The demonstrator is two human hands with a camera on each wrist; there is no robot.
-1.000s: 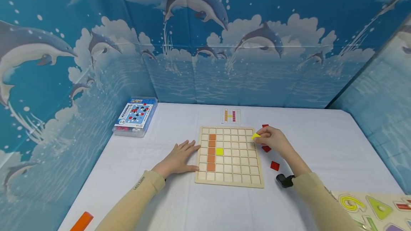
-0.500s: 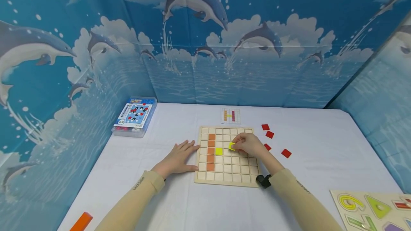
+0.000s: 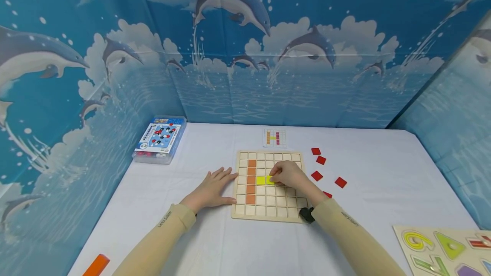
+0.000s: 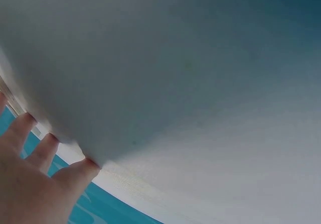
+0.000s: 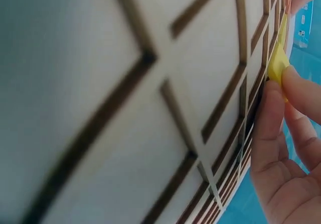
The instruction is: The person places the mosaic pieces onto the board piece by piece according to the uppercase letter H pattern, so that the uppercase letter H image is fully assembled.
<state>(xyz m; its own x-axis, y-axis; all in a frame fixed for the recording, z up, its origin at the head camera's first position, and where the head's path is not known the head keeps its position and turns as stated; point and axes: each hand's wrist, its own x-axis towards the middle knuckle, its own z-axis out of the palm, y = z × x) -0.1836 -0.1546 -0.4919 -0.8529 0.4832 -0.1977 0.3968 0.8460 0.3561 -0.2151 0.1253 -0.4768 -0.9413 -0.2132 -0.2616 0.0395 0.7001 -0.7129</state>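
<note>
A square wooden grid board [image 3: 270,212] lies on the white table. Down one of its columns runs a line of orange tiles [image 3: 251,189], and a yellow tile [image 3: 260,181] sits in a cell just right of them. Between thumb and fingertips my right hand [image 3: 290,175] pinches a second yellow tile [image 5: 277,67], at the cell beside the first one; in the right wrist view this tile is tilted against the grid. My left hand [image 3: 212,189] is spread out on the table, its fingertips at the board's left edge.
Several red tiles [image 3: 340,182] are scattered right of the board. Behind it lies a small pattern card [image 3: 275,138]. A plastic box [image 3: 160,140] stands back left, a shape puzzle board [image 3: 418,252] front right, and an orange block [image 3: 96,265] front left. A dolphin-print curtain [image 3: 245,93] encloses the table.
My right hand has carried the yellow tile from beyond the board's right edge leftward to the cell next to the first yellow tile. The left hand has stayed put.
</note>
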